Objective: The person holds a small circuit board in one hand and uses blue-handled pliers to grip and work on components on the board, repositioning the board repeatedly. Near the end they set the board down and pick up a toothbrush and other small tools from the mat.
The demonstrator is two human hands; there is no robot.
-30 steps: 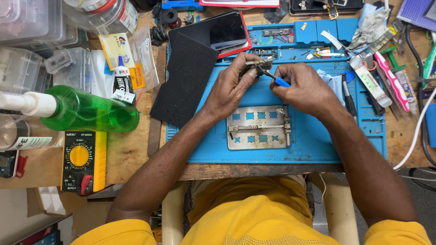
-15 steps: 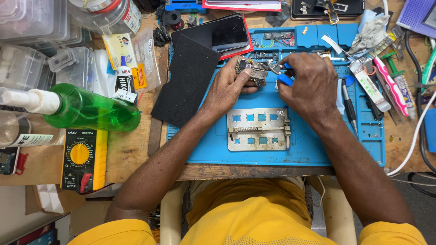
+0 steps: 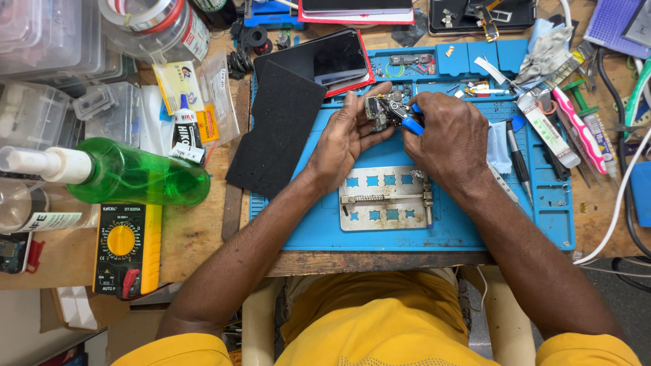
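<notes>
My left hand [image 3: 347, 137] pinches a small metal circuit part [image 3: 377, 110] above the blue work mat [image 3: 319, 234]. My right hand [image 3: 447, 135] grips a blue-handled tool [image 3: 411, 125] whose tip meets that part. Both hands hover near the mat's far edge, beyond the metal board holder [image 3: 385, 207], which lies flat below them. A dark phone [image 3: 325, 59] on a red backing lies just to the upper left of my left hand.
A black foam pad [image 3: 278, 135] leans over the mat's left side. A green spray bottle [image 3: 129, 177], yellow multimeter [image 3: 125, 245] and glue tube [image 3: 184, 125] lie at left. Clear plastic boxes [image 3: 41, 115] stack far left. Tools and a white cable [image 3: 620, 203] crowd the right.
Both hands have moved away from me toward the mat's far edge, carrying the small part and the blue tool, and have stayed pressed close together.
</notes>
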